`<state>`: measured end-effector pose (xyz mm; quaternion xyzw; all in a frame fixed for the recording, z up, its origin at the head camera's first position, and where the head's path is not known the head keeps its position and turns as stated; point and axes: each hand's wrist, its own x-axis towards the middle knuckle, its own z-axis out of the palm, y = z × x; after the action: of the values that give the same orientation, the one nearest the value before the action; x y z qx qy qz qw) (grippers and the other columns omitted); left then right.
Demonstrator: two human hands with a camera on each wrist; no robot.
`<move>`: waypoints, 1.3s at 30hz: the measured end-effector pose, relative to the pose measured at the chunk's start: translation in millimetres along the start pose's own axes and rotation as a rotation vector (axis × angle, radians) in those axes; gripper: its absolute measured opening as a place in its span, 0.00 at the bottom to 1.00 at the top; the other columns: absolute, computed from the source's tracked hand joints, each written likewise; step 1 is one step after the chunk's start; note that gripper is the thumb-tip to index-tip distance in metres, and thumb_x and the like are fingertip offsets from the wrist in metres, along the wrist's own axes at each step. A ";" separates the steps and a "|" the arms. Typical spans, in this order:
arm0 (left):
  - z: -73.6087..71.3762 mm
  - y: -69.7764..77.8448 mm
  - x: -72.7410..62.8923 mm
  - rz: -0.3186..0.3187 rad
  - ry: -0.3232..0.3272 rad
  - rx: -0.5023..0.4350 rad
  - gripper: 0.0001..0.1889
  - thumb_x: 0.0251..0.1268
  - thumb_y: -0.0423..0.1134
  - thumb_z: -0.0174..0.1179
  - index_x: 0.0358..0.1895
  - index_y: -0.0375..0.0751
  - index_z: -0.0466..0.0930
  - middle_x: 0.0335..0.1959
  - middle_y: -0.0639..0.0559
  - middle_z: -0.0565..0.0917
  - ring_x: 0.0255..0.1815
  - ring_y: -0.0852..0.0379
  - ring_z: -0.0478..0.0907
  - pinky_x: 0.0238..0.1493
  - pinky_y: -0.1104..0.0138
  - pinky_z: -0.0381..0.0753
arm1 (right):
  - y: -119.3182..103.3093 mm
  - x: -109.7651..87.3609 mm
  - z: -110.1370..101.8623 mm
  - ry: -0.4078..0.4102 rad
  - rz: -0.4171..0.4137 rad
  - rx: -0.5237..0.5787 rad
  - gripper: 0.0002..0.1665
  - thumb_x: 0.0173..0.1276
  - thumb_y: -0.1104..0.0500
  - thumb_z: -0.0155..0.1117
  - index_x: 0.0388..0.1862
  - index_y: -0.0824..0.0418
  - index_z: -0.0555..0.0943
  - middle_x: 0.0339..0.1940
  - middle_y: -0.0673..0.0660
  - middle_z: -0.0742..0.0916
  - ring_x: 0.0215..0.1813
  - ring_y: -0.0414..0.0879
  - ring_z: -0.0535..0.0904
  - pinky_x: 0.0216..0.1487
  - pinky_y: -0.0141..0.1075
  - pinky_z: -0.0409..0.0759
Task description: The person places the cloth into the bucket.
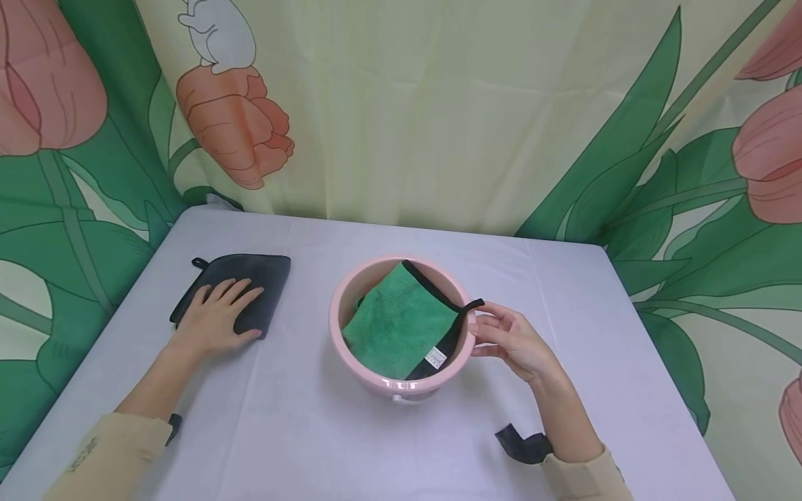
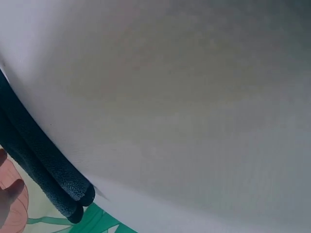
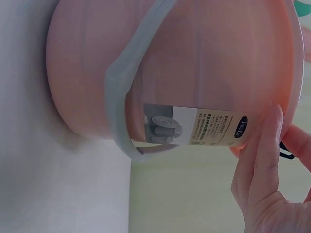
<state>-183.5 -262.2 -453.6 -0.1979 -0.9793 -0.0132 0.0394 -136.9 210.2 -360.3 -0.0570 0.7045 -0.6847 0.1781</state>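
A pink bucket (image 1: pixel 338 332) stands upright near the middle of the table. Inside it lies a green towel (image 1: pixel 401 323) with black edging, a white tag and a black loop hanging over the right rim. My right hand (image 1: pixel 514 341) holds the bucket's rim there, fingers against the outer wall. In the right wrist view the fingers (image 3: pixel 265 160) touch the wall beside a printed label, and the far side of the grip is hidden. My left hand (image 1: pixel 216 320) rests spread on a folded dark grey towel (image 1: pixel 269 278); its folded edge (image 2: pixel 48 165) shows in the left wrist view.
A pale cloth covers the table (image 1: pixel 301 445). Curtains (image 1: pixel 413 125) printed with tulips and a rabbit surround its back and sides. A light grey handle (image 3: pixel 121 77) hangs down the bucket's side. Black straps (image 1: pixel 526 445) are around my wrists.
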 end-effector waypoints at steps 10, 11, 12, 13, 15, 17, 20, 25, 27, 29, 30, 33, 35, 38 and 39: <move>2.6 0.8 1.6 -0.012 -0.066 -0.026 0.34 0.55 0.55 0.56 0.64 0.43 0.61 0.63 0.37 0.62 0.63 0.38 0.57 0.60 0.40 0.52 | 1.0 -0.2 -0.6 -0.011 -0.011 -0.001 0.29 0.63 0.68 0.56 0.59 0.80 0.60 0.33 0.51 0.84 0.32 0.43 0.83 0.35 0.38 0.83; 3.0 0.5 1.5 -0.012 -0.063 -0.029 0.34 0.56 0.55 0.55 0.64 0.43 0.61 0.63 0.38 0.62 0.63 0.38 0.57 0.60 0.40 0.52 | 1.0 -0.3 -0.6 -0.012 -0.012 -0.003 0.29 0.63 0.68 0.56 0.59 0.80 0.60 0.33 0.51 0.84 0.32 0.43 0.83 0.35 0.38 0.83; 3.6 0.2 1.4 -0.010 -0.059 -0.032 0.34 0.56 0.54 0.55 0.64 0.43 0.62 0.63 0.37 0.63 0.63 0.38 0.57 0.60 0.40 0.52 | 1.0 -0.4 -0.7 -0.012 -0.013 -0.002 0.29 0.63 0.68 0.56 0.59 0.80 0.60 0.33 0.51 0.84 0.32 0.43 0.83 0.35 0.38 0.83; 4.4 -0.3 1.4 -0.008 -0.051 -0.034 0.33 0.57 0.54 0.55 0.64 0.43 0.62 0.63 0.37 0.63 0.63 0.38 0.58 0.60 0.40 0.52 | 1.0 -0.5 -0.8 -0.012 -0.014 -0.002 0.29 0.63 0.68 0.56 0.59 0.80 0.60 0.33 0.51 0.84 0.31 0.43 0.83 0.35 0.37 0.83; 6.0 -0.9 1.7 -0.003 -0.038 -0.040 0.31 0.58 0.52 0.55 0.64 0.42 0.63 0.63 0.37 0.64 0.63 0.38 0.58 0.60 0.40 0.52 | 0.9 -0.6 -1.0 -0.012 -0.015 0.001 0.29 0.63 0.68 0.56 0.59 0.80 0.60 0.33 0.51 0.84 0.31 0.42 0.83 0.35 0.37 0.83; 7.5 -1.3 2.4 0.004 -0.024 -0.036 0.29 0.59 0.49 0.54 0.63 0.41 0.64 0.62 0.37 0.65 0.62 0.38 0.59 0.60 0.40 0.52 | 1.1 -0.6 -1.1 -0.014 -0.016 0.004 0.28 0.63 0.68 0.56 0.59 0.80 0.60 0.33 0.51 0.84 0.31 0.42 0.83 0.35 0.37 0.83; 9.7 -1.6 4.8 0.016 -0.003 -0.022 0.27 0.60 0.44 0.54 0.62 0.38 0.65 0.60 0.37 0.67 0.61 0.38 0.60 0.60 0.40 0.54 | 1.4 -0.5 -1.1 -0.016 -0.014 0.009 0.28 0.63 0.68 0.56 0.58 0.80 0.60 0.33 0.51 0.84 0.31 0.42 0.83 0.35 0.37 0.83; 13.7 -1.3 10.1 0.029 0.026 0.023 0.24 0.61 0.39 0.54 0.61 0.35 0.66 0.58 0.37 0.68 0.58 0.38 0.63 0.60 0.41 0.57 | 1.8 -0.3 -0.8 -0.011 -0.009 0.007 0.28 0.63 0.68 0.56 0.58 0.80 0.60 0.33 0.51 0.84 0.31 0.42 0.83 0.35 0.37 0.83; 17.0 -1.3 12.0 0.041 0.049 0.045 0.23 0.61 0.38 0.55 0.60 0.36 0.67 0.56 0.37 0.69 0.57 0.39 0.65 0.59 0.42 0.58 | 1.6 -0.4 -0.6 -0.008 -0.009 0.004 0.29 0.63 0.68 0.56 0.58 0.80 0.60 0.33 0.51 0.84 0.31 0.42 0.83 0.35 0.37 0.83; 18.7 -0.8 13.6 0.045 0.063 0.058 0.23 0.61 0.37 0.55 0.59 0.36 0.67 0.55 0.38 0.70 0.55 0.39 0.65 0.59 0.43 0.59 | 1.3 -0.3 -0.5 -0.005 -0.008 -0.001 0.29 0.63 0.68 0.56 0.59 0.80 0.60 0.33 0.51 0.84 0.31 0.42 0.83 0.35 0.37 0.83; 19.5 -0.4 14.4 0.049 0.068 0.066 0.22 0.61 0.36 0.56 0.59 0.36 0.67 0.54 0.38 0.70 0.55 0.39 0.65 0.59 0.44 0.59 | 1.1 -0.3 -0.4 -0.004 -0.007 -0.003 0.29 0.63 0.68 0.56 0.59 0.80 0.60 0.33 0.51 0.84 0.31 0.42 0.83 0.35 0.37 0.83; 20.1 0.7 16.2 0.054 0.063 0.092 0.21 0.62 0.34 0.55 0.58 0.36 0.67 0.52 0.39 0.70 0.54 0.39 0.65 0.59 0.45 0.60 | 1.4 0.3 -0.5 -0.007 -0.009 -0.003 0.28 0.63 0.68 0.56 0.59 0.80 0.60 0.33 0.51 0.85 0.32 0.42 0.83 0.35 0.37 0.83; 19.2 1.9 16.9 0.056 0.051 0.109 0.20 0.63 0.33 0.53 0.58 0.36 0.67 0.52 0.39 0.70 0.54 0.39 0.65 0.59 0.45 0.60 | 1.8 0.6 -0.7 -0.010 -0.013 -0.001 0.28 0.63 0.68 0.56 0.59 0.80 0.61 0.33 0.51 0.85 0.32 0.42 0.83 0.35 0.37 0.83; 18.6 3.1 17.2 0.067 0.051 0.130 0.18 0.64 0.32 0.51 0.57 0.37 0.67 0.51 0.39 0.69 0.53 0.39 0.65 0.58 0.46 0.60 | 2.6 0.8 -1.0 -0.015 -0.018 0.004 0.28 0.63 0.68 0.56 0.59 0.80 0.60 0.33 0.51 0.85 0.32 0.42 0.83 0.35 0.37 0.83; 18.2 3.7 17.2 0.073 0.053 0.133 0.18 0.64 0.32 0.50 0.57 0.37 0.67 0.51 0.39 0.69 0.53 0.39 0.65 0.57 0.46 0.61 | 2.8 0.9 -1.0 -0.015 -0.019 0.005 0.28 0.63 0.68 0.56 0.59 0.80 0.60 0.33 0.51 0.85 0.32 0.42 0.83 0.35 0.37 0.83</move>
<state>-199.2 -251.5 -470.3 -0.2300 -0.9688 0.0483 0.0789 -137.6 211.1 -363.2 -0.0684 0.7007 -0.6877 0.1771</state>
